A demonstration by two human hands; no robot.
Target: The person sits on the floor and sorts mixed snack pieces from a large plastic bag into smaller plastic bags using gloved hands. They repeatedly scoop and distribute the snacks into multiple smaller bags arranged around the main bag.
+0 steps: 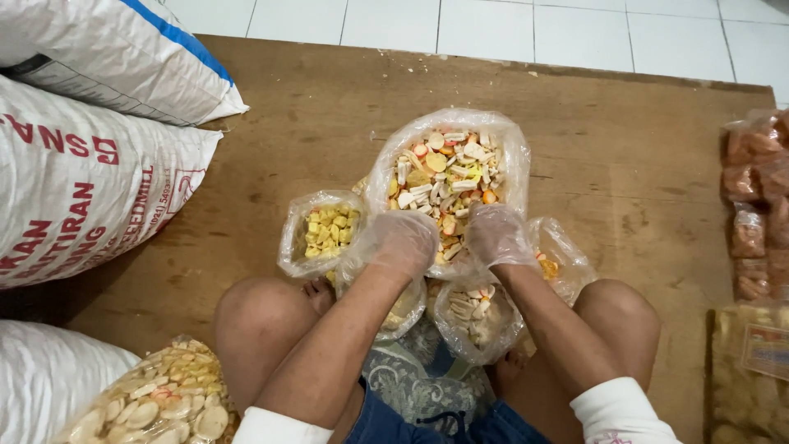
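Observation:
My left hand (403,240) and my right hand (496,234) both wear thin clear plastic gloves. They rest on the near rim of a large clear plastic bag (514,160) full of mixed white, orange and yellow cracker pieces. The left hand's fingers are curled over the bag's edge. The right hand's fingers dip into the crackers at the rim. I sit on the wooden floor with my knees either side.
Smaller clear bags ring the big one: yellow cubes (322,230), white sticks (475,316), orange pieces (556,259). Large white sacks (82,173) lie at left, a bag of round crackers (156,399) at lower left, packed snack bags (752,214) at right.

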